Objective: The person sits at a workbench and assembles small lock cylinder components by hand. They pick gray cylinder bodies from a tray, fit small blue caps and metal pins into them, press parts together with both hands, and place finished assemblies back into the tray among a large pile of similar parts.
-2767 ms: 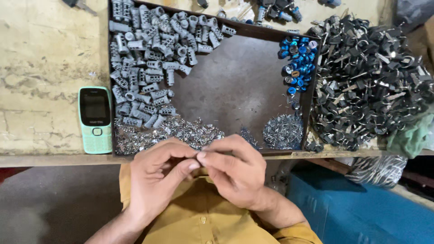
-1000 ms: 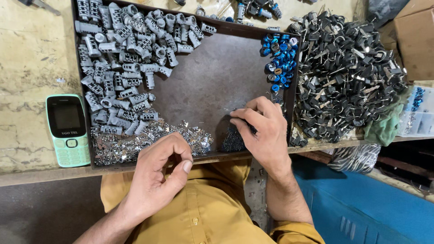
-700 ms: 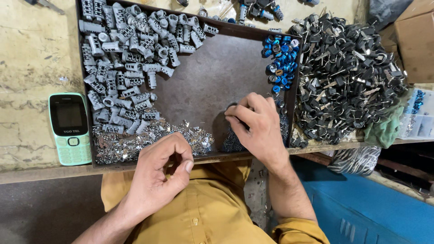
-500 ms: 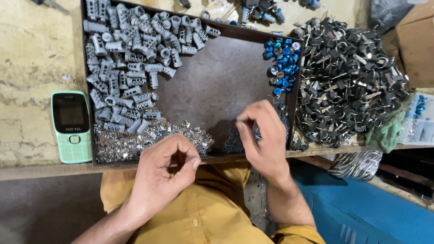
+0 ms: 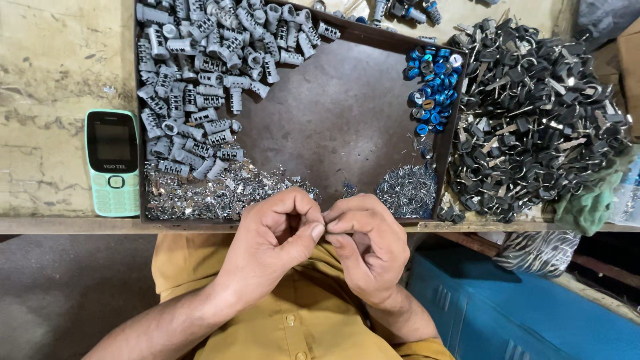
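The right hand [image 5: 370, 247] has drawn back from the tray [image 5: 333, 127] to meet the left hand [image 5: 273, 243] at lower centre, fingertips of both pinched together on something too small to identify. One green phone [image 5: 112, 163] lies left; grey cylinders [image 5: 200, 80] are too many to count.

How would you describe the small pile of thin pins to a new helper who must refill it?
Find the dark tray on the bench. In its near right corner, just beyond the right hand, lies a silvery tangle of thin pins. They are finer than the grey cylinders and lie nearer than the blue caps.
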Demonstrator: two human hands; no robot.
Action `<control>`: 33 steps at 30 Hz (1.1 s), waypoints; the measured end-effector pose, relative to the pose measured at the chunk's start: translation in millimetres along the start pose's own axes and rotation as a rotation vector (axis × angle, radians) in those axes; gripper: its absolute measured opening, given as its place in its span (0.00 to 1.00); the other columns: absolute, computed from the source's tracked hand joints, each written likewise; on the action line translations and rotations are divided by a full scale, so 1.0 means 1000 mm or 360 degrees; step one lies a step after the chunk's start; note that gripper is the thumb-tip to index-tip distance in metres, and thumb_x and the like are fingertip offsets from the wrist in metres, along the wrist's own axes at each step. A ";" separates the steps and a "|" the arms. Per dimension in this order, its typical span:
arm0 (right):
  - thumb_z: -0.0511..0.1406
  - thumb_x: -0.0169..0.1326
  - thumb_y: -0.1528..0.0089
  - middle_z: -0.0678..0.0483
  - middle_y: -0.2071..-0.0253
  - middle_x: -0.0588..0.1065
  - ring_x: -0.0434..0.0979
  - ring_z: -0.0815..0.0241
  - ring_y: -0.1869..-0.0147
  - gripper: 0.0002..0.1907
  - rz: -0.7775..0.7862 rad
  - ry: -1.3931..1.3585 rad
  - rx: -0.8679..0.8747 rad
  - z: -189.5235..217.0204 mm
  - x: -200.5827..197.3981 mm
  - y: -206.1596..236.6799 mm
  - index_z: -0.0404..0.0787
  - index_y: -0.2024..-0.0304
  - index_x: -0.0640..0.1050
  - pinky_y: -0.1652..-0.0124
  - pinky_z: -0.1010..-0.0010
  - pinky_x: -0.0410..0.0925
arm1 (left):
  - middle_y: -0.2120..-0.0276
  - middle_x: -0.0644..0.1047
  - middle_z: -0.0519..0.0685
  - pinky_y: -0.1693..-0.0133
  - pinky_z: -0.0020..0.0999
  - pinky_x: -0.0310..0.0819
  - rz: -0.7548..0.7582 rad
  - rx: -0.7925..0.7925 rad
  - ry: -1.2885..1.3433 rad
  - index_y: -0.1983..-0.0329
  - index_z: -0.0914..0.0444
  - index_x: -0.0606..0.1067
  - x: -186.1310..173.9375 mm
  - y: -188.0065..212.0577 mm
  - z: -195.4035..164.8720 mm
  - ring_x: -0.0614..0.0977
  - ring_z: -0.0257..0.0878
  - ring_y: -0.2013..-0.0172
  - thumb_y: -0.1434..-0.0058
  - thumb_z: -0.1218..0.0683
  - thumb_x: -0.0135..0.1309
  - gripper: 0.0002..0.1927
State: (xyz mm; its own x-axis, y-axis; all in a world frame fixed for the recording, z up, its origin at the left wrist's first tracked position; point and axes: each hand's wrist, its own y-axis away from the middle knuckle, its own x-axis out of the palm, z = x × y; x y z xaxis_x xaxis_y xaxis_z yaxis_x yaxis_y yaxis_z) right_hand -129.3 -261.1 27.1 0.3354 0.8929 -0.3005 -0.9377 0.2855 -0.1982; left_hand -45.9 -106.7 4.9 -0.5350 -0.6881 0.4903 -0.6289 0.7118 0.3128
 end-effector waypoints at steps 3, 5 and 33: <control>0.27 0.59 0.35 0.46 0.58 0.77 0.79 0.60 0.57 0.04 0.0010 0.0110 -0.0103 0.000 -0.003 -0.004 0.34 0.59 0.76 0.59 0.74 0.73 | 0.74 0.72 0.40 0.75 0.21 0.64 0.0022 -0.0090 0.0039 0.64 0.65 0.74 -0.001 0.000 -0.005 0.71 0.24 0.75 0.33 0.60 0.55 0.04; 0.27 0.59 0.35 0.46 0.59 0.77 0.80 0.60 0.58 0.05 0.0013 0.0183 -0.0181 -0.001 -0.004 -0.005 0.34 0.59 0.75 0.59 0.75 0.73 | 0.75 0.74 0.42 0.76 0.22 0.69 0.0054 -0.0189 0.0177 0.63 0.66 0.75 -0.004 0.000 -0.008 0.75 0.25 0.76 0.34 0.59 0.56 0.05; 0.26 0.67 0.48 0.48 0.60 0.74 0.76 0.54 0.61 0.16 -0.0076 0.1388 0.0253 -0.006 -0.089 -0.015 0.38 0.57 0.83 0.62 0.69 0.68 | 0.72 0.69 0.40 0.70 0.24 0.65 0.0047 -0.0262 0.0119 0.61 0.64 0.72 -0.003 -0.004 0.007 0.69 0.26 0.72 0.33 0.60 0.54 0.03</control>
State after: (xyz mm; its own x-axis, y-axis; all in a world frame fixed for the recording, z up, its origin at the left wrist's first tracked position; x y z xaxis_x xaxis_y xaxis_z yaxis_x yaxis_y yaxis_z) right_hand -144.6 -346.6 50.9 0.2636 0.3143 -0.9120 -0.9008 0.4185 -0.1161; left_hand -45.6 -108.4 -3.6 -0.5044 -0.6586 0.5584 -0.5095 0.7491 0.4233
